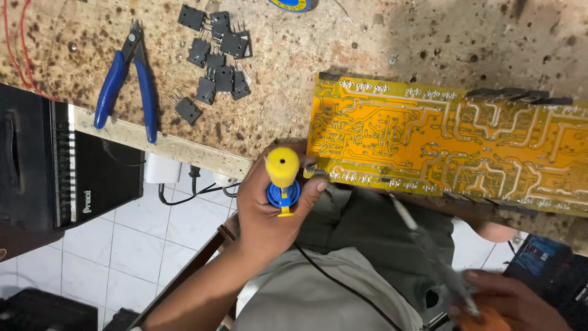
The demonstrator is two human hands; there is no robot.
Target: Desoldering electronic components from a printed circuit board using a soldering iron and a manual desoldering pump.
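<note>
Left hand (269,211) fingers grip yellow-blue desoldering pump (282,178) at yellow circuit board (453,147) edge; right hand (508,300) fingers hold blurred soldering iron (429,251).

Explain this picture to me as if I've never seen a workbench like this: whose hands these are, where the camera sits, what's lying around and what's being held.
There is one picture, taken by a camera on a person's head, looking down at their own lap and hands. The left hand grips a yellow and blue pump tool, its tip against the near edge of a big yellow circuit board. The right hand, low and blurred, holds a thin soldering iron with an orange grip. The board rests on a speckled, stained worktable. Also on the table lie blue-handled cutters and a heap of small black electronic parts with metal legs. A black box stands at the left, above a white tiled floor.
</note>
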